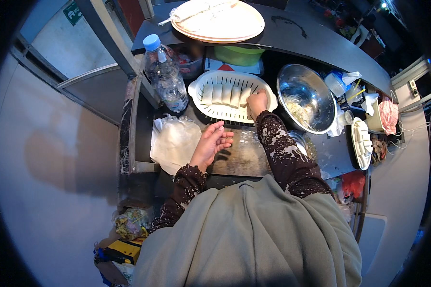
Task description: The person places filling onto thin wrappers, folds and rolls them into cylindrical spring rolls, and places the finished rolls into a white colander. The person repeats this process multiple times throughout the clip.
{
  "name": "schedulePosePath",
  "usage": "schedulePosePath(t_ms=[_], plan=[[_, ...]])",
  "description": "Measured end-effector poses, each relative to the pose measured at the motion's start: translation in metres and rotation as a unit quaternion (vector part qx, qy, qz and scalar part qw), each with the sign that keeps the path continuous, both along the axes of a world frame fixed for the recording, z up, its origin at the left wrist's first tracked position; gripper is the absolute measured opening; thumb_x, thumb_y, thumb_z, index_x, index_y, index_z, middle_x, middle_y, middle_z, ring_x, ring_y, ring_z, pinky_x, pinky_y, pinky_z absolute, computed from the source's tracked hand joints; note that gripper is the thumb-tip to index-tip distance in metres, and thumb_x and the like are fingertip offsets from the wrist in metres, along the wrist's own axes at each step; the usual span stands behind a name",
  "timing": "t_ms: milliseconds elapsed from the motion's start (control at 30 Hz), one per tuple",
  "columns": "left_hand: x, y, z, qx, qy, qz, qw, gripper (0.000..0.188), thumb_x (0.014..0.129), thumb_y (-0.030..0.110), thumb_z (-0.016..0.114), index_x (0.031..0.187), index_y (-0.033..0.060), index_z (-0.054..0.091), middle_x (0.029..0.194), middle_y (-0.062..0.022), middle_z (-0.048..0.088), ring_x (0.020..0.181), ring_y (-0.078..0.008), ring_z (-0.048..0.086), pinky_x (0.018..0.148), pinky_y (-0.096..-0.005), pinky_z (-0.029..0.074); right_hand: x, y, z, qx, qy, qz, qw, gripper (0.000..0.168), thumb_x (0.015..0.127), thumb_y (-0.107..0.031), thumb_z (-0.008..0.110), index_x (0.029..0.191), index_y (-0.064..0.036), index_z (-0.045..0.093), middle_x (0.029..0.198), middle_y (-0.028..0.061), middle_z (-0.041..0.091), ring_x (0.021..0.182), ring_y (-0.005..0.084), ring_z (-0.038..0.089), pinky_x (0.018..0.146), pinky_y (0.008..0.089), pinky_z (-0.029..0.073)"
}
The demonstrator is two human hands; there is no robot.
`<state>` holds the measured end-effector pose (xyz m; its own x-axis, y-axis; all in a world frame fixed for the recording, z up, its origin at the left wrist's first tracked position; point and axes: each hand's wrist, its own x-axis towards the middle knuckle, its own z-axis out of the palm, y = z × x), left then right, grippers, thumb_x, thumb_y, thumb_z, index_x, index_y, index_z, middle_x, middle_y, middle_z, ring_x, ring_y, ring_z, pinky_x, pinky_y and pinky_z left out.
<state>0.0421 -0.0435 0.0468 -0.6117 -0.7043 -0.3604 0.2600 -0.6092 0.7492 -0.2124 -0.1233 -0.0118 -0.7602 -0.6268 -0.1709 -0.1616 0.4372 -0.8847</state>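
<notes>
A white slotted plastic basket point(233, 116) holds several pale rolled wrappers point(227, 94), laid side by side. Inside its right end is my right hand point(257, 103), fingers curled downward beside the rightmost roll; what lies under the fingers is hidden. My left hand point(212, 141) hovers with fingers apart and nothing in it, over the left part of a worn wooden board point(246, 152). Left of that hand lies a stack of thin round wrapper sheets point(176, 143). To the basket's right, a steel bowl point(305, 86) contains a pale shredded filling point(301, 111).
A large plastic bottle with a blue cap point(165, 79) stands left of the basket. Stacked plates point(219, 21) rest on the raised shelf behind. At right are a white tray of rolls point(361, 143) and a pink cloth or bag point(388, 114). A wooden edge point(132, 125) bounds the counter's left.
</notes>
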Motion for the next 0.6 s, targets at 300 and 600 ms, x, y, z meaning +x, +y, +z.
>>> schedulePosePath(t_ms=[300, 600], plan=[[-0.006, 0.001, 0.002, 0.009, 0.001, -0.010, 1.000, 0.045, 0.104, 0.023, 0.051, 0.143, 0.0038, 0.037, 0.113, -0.0170, 0.067, 0.088, -0.0179, 0.070, 0.075, -0.0269, 0.059, -0.020, -0.007, -0.005, -0.029, 0.012, 0.075, 0.997, 0.042, 0.081, -0.005, 0.063, 0.121, 0.004, 0.056, 0.103, 0.0257, 0.069, 0.101, 0.0415, 0.066, 0.088, 0.0440, 0.051], [-0.003, 0.005, -0.003, 0.005, -0.008, -0.001, 1.000, 0.043, 0.105, 0.023, 0.049, 0.142, 0.0037, 0.038, 0.114, -0.0191, 0.067, 0.089, -0.0187, 0.070, 0.076, -0.0265, 0.059, 0.000, 0.011, 0.036, 0.035, 0.160, 0.144, 0.976, 0.046, 0.072, -0.007, 0.077, 0.109, 0.007, 0.053, 0.101, 0.0300, 0.067, 0.100, 0.0445, 0.066, 0.088, 0.0459, 0.052]])
